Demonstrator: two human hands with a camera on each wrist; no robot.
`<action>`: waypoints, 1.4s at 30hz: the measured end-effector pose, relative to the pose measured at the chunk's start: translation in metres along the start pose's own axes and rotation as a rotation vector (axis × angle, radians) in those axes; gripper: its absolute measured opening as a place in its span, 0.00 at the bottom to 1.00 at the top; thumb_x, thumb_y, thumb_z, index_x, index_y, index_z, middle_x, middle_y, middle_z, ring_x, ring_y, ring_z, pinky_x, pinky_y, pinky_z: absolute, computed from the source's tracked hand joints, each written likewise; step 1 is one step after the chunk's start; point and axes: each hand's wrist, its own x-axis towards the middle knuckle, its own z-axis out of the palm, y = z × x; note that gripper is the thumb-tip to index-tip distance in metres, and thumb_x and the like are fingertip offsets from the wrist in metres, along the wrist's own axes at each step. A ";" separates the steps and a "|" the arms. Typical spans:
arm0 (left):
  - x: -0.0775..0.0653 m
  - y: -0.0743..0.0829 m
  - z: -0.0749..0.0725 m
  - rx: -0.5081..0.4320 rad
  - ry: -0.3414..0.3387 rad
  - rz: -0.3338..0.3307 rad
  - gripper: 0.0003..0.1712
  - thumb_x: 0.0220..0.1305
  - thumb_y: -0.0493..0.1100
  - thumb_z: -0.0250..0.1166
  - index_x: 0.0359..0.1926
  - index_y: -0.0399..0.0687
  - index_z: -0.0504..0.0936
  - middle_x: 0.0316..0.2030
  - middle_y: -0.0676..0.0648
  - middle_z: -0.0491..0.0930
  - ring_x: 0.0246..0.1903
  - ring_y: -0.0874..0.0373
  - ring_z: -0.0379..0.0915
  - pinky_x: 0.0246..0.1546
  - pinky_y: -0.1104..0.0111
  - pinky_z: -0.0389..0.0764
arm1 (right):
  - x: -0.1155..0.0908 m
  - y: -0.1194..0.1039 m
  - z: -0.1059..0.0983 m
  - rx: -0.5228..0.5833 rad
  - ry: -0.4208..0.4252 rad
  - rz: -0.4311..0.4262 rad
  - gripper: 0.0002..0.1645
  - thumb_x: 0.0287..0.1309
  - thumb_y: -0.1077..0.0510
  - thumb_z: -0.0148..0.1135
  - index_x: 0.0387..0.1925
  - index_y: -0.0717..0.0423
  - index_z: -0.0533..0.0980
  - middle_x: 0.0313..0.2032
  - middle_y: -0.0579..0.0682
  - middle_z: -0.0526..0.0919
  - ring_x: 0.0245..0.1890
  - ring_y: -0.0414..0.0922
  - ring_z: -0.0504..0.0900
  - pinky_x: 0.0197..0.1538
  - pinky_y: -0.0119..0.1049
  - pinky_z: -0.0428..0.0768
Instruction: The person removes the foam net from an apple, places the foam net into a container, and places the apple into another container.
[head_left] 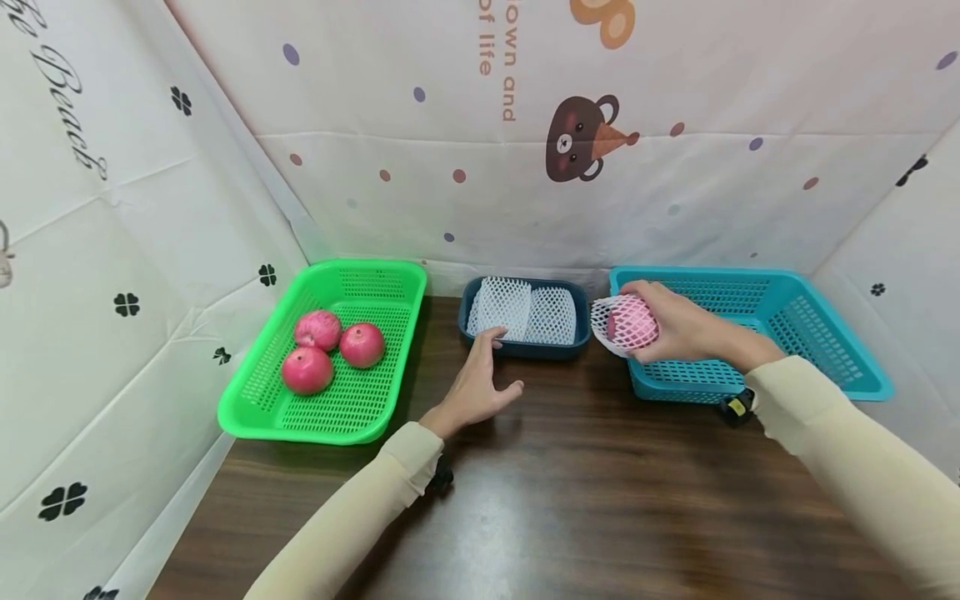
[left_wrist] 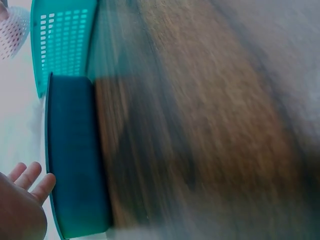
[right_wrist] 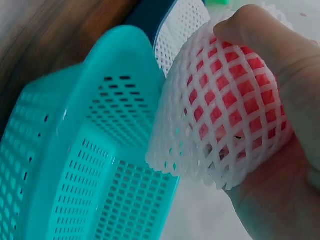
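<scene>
My right hand [head_left: 678, 323] grips a red apple [head_left: 633, 322] wrapped in a white foam net [right_wrist: 220, 105], above the left end of the blue basket [head_left: 825, 333]. In the right wrist view, the thumb lies across the net, and the net's loose open end hangs past the fruit. My left hand [head_left: 474, 385] is held in front of a dark blue box [head_left: 540, 350], its fingers loosely spread with nothing in them. White foam nets [head_left: 553, 317] lie in that box. In the left wrist view, the fingertips [left_wrist: 45, 187] overlap the box's rim; contact is unclear.
On the left, a green basket [head_left: 408, 350] holds three red apples [head_left: 307, 371]. Behind the containers rises a printed cloth [head_left: 450, 208], with more cloth at both sides. The brown wooden table [head_left: 570, 483] extends toward me.
</scene>
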 end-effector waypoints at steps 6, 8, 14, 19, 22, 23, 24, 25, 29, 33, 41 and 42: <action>-0.004 -0.002 -0.005 -0.010 -0.001 -0.019 0.47 0.55 0.45 0.67 0.71 0.43 0.52 0.67 0.47 0.56 0.61 0.54 0.60 0.58 0.59 0.70 | 0.003 -0.006 0.006 0.002 -0.018 -0.022 0.55 0.40 0.52 0.79 0.67 0.54 0.57 0.54 0.57 0.69 0.48 0.51 0.72 0.44 0.48 0.77; -0.005 -0.002 -0.006 -0.003 0.006 -0.017 0.47 0.56 0.47 0.67 0.71 0.43 0.52 0.67 0.47 0.56 0.61 0.54 0.60 0.58 0.59 0.70 | 0.004 -0.009 0.008 -0.001 -0.020 -0.025 0.55 0.40 0.51 0.79 0.67 0.54 0.58 0.54 0.56 0.69 0.49 0.50 0.72 0.44 0.48 0.77; -0.006 -0.006 -0.008 0.011 0.021 0.000 0.47 0.54 0.48 0.67 0.71 0.44 0.52 0.67 0.46 0.57 0.61 0.53 0.61 0.60 0.59 0.69 | 0.008 -0.015 0.017 0.008 -0.024 -0.043 0.55 0.40 0.51 0.79 0.67 0.54 0.58 0.53 0.54 0.70 0.48 0.49 0.72 0.45 0.47 0.77; -0.009 -0.009 -0.009 0.013 0.025 -0.002 0.47 0.53 0.45 0.68 0.70 0.44 0.53 0.67 0.46 0.57 0.61 0.53 0.61 0.59 0.60 0.69 | 0.012 -0.021 0.025 0.031 -0.037 -0.054 0.55 0.40 0.52 0.79 0.67 0.54 0.58 0.55 0.54 0.70 0.49 0.49 0.72 0.46 0.48 0.77; -0.010 -0.009 -0.010 0.014 0.027 -0.002 0.47 0.54 0.47 0.67 0.70 0.43 0.53 0.66 0.46 0.58 0.60 0.53 0.61 0.59 0.59 0.70 | 0.015 -0.025 0.029 0.048 -0.036 -0.060 0.55 0.39 0.53 0.80 0.67 0.54 0.59 0.55 0.53 0.70 0.50 0.48 0.73 0.47 0.47 0.78; -0.011 -0.009 -0.011 0.011 0.029 -0.002 0.46 0.55 0.48 0.67 0.70 0.43 0.54 0.66 0.46 0.58 0.60 0.53 0.61 0.58 0.59 0.70 | 0.016 -0.027 0.031 0.051 -0.035 -0.063 0.55 0.38 0.53 0.80 0.67 0.54 0.59 0.55 0.53 0.70 0.50 0.48 0.73 0.47 0.47 0.78; -0.011 -0.009 -0.011 0.007 0.030 0.000 0.46 0.55 0.48 0.66 0.70 0.43 0.54 0.66 0.46 0.58 0.60 0.52 0.61 0.58 0.58 0.70 | 0.017 -0.028 0.032 0.050 -0.035 -0.066 0.55 0.38 0.53 0.80 0.67 0.54 0.59 0.54 0.52 0.71 0.49 0.47 0.73 0.47 0.47 0.78; -0.011 -0.009 -0.011 0.007 0.031 0.000 0.46 0.55 0.49 0.66 0.70 0.44 0.54 0.66 0.46 0.57 0.60 0.52 0.61 0.58 0.58 0.70 | 0.018 -0.030 0.033 0.046 -0.037 -0.070 0.55 0.38 0.52 0.80 0.67 0.54 0.59 0.54 0.52 0.71 0.49 0.47 0.73 0.47 0.46 0.78; -0.012 -0.009 -0.012 0.009 0.038 0.005 0.46 0.55 0.49 0.66 0.70 0.44 0.54 0.66 0.46 0.57 0.60 0.51 0.62 0.58 0.58 0.70 | 0.021 -0.034 0.038 0.032 -0.047 -0.086 0.56 0.38 0.52 0.79 0.67 0.54 0.58 0.54 0.52 0.71 0.50 0.47 0.73 0.48 0.46 0.78; -0.013 -0.010 -0.014 0.014 0.047 0.004 0.46 0.54 0.46 0.68 0.69 0.43 0.54 0.65 0.45 0.58 0.59 0.50 0.62 0.58 0.58 0.70 | 0.024 -0.038 0.044 0.059 -0.058 -0.090 0.57 0.39 0.52 0.79 0.68 0.53 0.57 0.55 0.53 0.70 0.51 0.48 0.72 0.49 0.47 0.77; -0.016 -0.012 -0.019 0.001 0.047 0.004 0.45 0.56 0.47 0.66 0.69 0.40 0.55 0.66 0.46 0.57 0.60 0.48 0.61 0.59 0.58 0.68 | 0.028 -0.043 0.058 0.100 -0.078 -0.122 0.55 0.42 0.53 0.77 0.68 0.53 0.56 0.56 0.53 0.68 0.51 0.46 0.72 0.49 0.44 0.77; -0.017 -0.012 -0.019 -0.001 0.046 0.004 0.44 0.57 0.48 0.65 0.70 0.41 0.55 0.66 0.46 0.57 0.60 0.48 0.61 0.60 0.58 0.68 | 0.029 -0.043 0.060 0.100 -0.074 -0.129 0.55 0.41 0.53 0.77 0.68 0.53 0.56 0.56 0.53 0.68 0.51 0.46 0.72 0.50 0.45 0.77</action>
